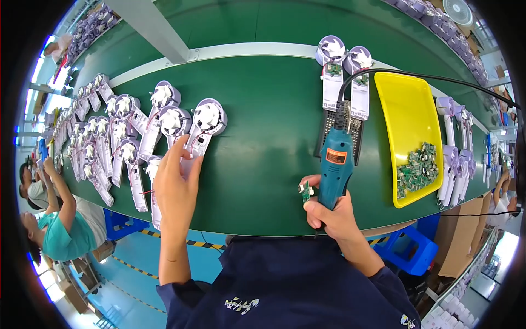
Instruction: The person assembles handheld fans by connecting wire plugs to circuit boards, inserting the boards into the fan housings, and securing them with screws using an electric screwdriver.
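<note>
The left hand point(175, 189) touched a white fan half point(201, 127) on the green belt point(263, 153); the right hand point(331, 214) gripped a teal electric screwdriver point(335, 164) and small circuit board point(306, 192).

A green belt point(263, 142) carries the work. White fan halves point(137, 131) crowd it at nine o'clock. A yellow tray point(405, 109) lies at three, a black mat point(329, 129) near centre.

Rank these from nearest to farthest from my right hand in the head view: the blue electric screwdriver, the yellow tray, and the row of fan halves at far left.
1. Blue electric screwdriver: gripped in the right hand, so nearest.
2. Yellow tray: to the right of that hand, holding small green circuit boards.
3. Row of fan halves: far to the left, beyond the left hand.
</note>
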The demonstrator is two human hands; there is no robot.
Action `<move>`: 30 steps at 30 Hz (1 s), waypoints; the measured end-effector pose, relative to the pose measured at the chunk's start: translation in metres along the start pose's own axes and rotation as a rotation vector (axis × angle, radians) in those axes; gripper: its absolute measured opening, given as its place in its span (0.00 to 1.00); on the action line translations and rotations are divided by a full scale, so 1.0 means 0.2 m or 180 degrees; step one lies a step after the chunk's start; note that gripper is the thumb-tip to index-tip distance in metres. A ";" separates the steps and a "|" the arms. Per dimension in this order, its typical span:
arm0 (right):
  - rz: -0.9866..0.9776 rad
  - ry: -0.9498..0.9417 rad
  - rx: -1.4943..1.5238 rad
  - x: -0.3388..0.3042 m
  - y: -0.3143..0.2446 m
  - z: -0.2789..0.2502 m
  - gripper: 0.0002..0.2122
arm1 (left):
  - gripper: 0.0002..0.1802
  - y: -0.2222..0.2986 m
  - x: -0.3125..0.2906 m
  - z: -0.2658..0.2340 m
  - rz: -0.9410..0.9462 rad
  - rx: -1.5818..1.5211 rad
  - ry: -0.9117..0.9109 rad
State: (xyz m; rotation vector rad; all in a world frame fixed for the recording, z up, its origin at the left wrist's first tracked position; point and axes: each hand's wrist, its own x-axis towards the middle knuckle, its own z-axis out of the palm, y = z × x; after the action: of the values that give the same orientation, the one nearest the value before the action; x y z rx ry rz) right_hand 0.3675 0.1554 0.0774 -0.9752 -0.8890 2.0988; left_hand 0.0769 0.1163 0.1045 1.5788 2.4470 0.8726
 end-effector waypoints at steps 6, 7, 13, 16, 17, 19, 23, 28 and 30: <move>-0.0098 0.0117 -0.0296 -0.03 -0.01 0.00 0.18 | 0.16 0.08 0.16 0.02 0.0783 -0.0034 -0.0391; -0.0080 0.0095 -0.0255 -0.03 -0.01 0.00 0.18 | 0.16 0.08 0.19 0.04 0.0812 -0.0042 -0.0395; -0.0125 -0.0032 -0.0393 -0.05 -0.01 -0.04 0.18 | 0.11 0.05 0.25 0.10 0.1263 -0.0487 -0.0442; -0.0225 -0.0033 -0.0448 -0.05 -0.01 -0.05 0.18 | 0.10 0.07 0.23 0.12 0.1302 -0.0418 -0.0490; -0.0184 -0.0022 -0.0440 -0.06 -0.02 -0.05 0.18 | 0.11 0.08 0.22 0.12 0.1339 -0.0320 -0.0493; -0.0142 -0.0018 -0.0443 -0.06 -0.03 -0.06 0.18 | 0.12 0.05 0.21 0.15 0.1507 -0.0411 -0.0381; -0.0138 -0.0033 -0.0310 -0.06 -0.02 -0.08 0.18 | 0.12 0.07 0.10 0.21 0.1435 -0.0778 -0.0224; -0.0057 0.0293 -0.0833 -0.07 -0.06 -0.10 0.17 | 0.07 0.30 -0.08 0.25 0.1110 -0.1269 -0.0576; -0.0160 0.0400 -0.1127 -0.07 -0.08 -0.09 0.17 | 0.07 0.35 -0.12 0.27 0.1146 -0.1267 -0.0422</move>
State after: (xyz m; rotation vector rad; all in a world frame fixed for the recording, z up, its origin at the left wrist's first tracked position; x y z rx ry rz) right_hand 0.3944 0.1590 0.0864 -1.2347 -1.2316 1.8500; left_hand 0.1648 0.1382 0.0904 1.8669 1.7833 1.1728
